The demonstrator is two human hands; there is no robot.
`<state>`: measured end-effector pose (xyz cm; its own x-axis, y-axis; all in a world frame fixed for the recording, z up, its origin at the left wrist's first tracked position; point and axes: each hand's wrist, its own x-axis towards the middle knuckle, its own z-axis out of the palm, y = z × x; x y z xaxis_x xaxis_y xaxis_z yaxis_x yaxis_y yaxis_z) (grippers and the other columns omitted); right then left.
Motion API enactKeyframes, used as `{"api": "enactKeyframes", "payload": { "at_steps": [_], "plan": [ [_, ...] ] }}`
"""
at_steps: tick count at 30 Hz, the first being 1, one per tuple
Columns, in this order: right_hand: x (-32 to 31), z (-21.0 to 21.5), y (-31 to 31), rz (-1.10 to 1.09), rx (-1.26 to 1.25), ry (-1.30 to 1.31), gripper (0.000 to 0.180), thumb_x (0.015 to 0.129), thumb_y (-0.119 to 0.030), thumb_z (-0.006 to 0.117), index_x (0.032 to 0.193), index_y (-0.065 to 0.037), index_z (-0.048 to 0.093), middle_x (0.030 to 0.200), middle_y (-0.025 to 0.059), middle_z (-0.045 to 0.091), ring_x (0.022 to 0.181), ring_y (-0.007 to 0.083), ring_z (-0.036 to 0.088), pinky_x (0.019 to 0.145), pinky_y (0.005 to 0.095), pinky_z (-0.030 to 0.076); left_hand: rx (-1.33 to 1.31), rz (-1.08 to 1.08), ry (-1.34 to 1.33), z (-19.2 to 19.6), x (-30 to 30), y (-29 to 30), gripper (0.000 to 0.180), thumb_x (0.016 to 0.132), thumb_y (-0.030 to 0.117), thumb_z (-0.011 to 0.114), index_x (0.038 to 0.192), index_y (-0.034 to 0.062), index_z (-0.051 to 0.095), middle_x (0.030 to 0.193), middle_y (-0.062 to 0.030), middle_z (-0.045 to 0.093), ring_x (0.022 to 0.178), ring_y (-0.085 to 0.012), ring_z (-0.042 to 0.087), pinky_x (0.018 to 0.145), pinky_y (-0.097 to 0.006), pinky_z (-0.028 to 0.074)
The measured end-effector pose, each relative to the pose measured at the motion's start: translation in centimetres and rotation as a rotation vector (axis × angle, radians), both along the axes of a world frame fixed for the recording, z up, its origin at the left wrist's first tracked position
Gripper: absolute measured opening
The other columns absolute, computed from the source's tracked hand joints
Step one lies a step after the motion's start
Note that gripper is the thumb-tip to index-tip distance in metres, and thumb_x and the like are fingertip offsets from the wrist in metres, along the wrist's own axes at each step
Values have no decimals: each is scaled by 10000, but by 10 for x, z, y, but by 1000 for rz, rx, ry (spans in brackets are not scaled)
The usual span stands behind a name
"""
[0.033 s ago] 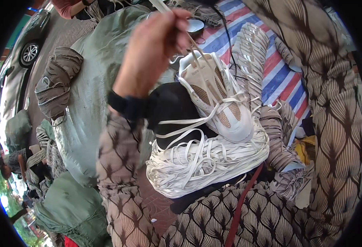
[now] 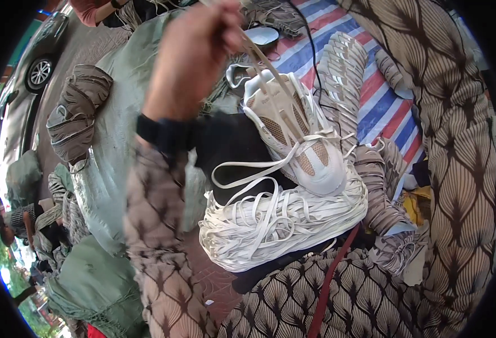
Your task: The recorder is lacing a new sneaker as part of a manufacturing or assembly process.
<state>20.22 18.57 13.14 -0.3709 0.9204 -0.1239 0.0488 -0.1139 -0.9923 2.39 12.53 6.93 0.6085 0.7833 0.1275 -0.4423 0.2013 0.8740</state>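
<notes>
A white and beige shoe upper (image 2: 320, 172) lies toe toward me on a thick bundle of white laces (image 2: 242, 236) in my lap. From it a flat beige shoelace (image 2: 254, 53) runs taut up to my left hand (image 2: 188, 56). That hand is blurred, its fingers closed on the lace near the top edge. A looser white lace (image 2: 242, 183) loops out beside the upper's left side. My right sleeve (image 2: 462, 169) runs up the right side and out over the top edge, so the right hand does not show.
Nested shoe uppers (image 2: 343, 73) lie on a striped sheet (image 2: 380, 107). Another brown-grey stack (image 2: 80, 112) rests on a large green sack (image 2: 127, 96) at left. A parked car (image 2: 34, 62) and a person's arm (image 2: 93, 11) show farther off. A black cord (image 2: 314, 48) hangs beside the uppers.
My left hand has moved up and to the left, drawing the beige lace along. The white loop at the upper's left has shifted shape; the upper stays nearly in place.
</notes>
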Motion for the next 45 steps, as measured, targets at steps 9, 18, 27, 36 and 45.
{"api": "enactKeyframes", "payload": {
  "at_steps": [9, 18, 27, 36, 45],
  "plan": [
    [1, -31, -105, 437, -263, -249, 396, 987, -380, 490, 967, -9, 628, 693, 35, 638, 573, 68, 603, 470, 186, 514, 101, 302, 85, 81, -4, 95, 202, 1035, 201, 400, 1037, 41, 524, 860, -25, 570, 753, -137, 587, 664, -258, 503],
    [19, 17, 41, -200, 132, 300, 226, 1009, -144, 372, 880, -15, 506, 636, 23, 482, 515, 144, 458, 613, 347, 533, 589, 523, 861, -21, -27, -19, 347, 932, 171, 589, 1210, -30, 538, 990, -69, 634, 710, -112, 569, 618, -208, 448],
    [13, -7, -31, 17, -2, 162, 258, 1019, -182, 389, 931, 11, 537, 683, 28, 532, 596, 182, 569, 666, 368, 553, 529, 57, 1139, -46, 13, -152, 169, 824, 227, 651, 835, 59, 634, 732, -139, 654, 692, -338, 650, 619, -435, 504],
    [21, 2, -64, 21, 5, 141, 268, 1020, -190, 398, 933, 10, 554, 677, 28, 542, 595, 174, 578, 645, 354, 551, 552, -81, 996, -68, 13, -147, 161, 822, 156, 681, 831, 6, 621, 606, -103, 595, 540, -225, 593, 525, -337, 451],
    [29, -7, -77, -10, -28, 210, 278, 1019, -200, 407, 932, 10, 567, 674, 24, 551, 582, 167, 584, 615, 324, 544, 834, 145, 1062, -50, 39, -154, 265, 812, 291, 687, 859, 51, 586, 805, -114, 581, 756, -291, 613, 649, -405, 477]
  ]
}}
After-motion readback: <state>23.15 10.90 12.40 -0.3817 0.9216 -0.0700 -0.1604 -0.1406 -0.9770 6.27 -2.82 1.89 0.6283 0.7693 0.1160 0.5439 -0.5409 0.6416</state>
